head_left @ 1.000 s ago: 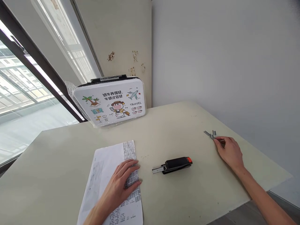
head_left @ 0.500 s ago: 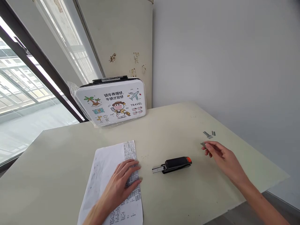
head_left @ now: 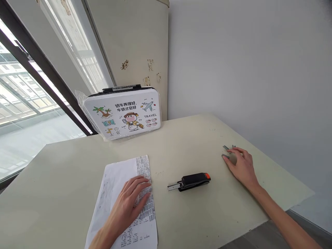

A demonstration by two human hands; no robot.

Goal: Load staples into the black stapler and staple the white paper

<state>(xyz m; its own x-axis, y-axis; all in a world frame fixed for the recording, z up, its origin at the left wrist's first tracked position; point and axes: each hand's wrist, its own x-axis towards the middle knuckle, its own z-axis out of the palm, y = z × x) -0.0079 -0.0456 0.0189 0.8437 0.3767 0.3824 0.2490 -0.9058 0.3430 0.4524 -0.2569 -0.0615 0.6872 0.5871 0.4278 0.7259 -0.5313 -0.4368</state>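
My left hand (head_left: 127, 204) lies flat and open on a printed white paper sheet (head_left: 112, 180), its fingers over the dense print along the sheet's right edge. A black stapler (head_left: 193, 180) with an orange end lies on the table between my hands, its metal magazine slid out to the left. My right hand (head_left: 241, 166) rests on the table at the right. Its fingers are closed on a grey staple strip (head_left: 223, 156), whose end pokes out at the fingertips. Loose staple strips (head_left: 226, 147) lie just beyond them.
The pale table (head_left: 194, 138) ends close to my right forearm. At its back a white cartoon-printed travel case (head_left: 124, 114) in plastic wrap stands against a stained panel. A large window is on the left and a grey wall on the right.
My right hand lifted a staple strip off the pile and toward the stapler, then went back down beside the loose strips. My left hand stayed on the paper.
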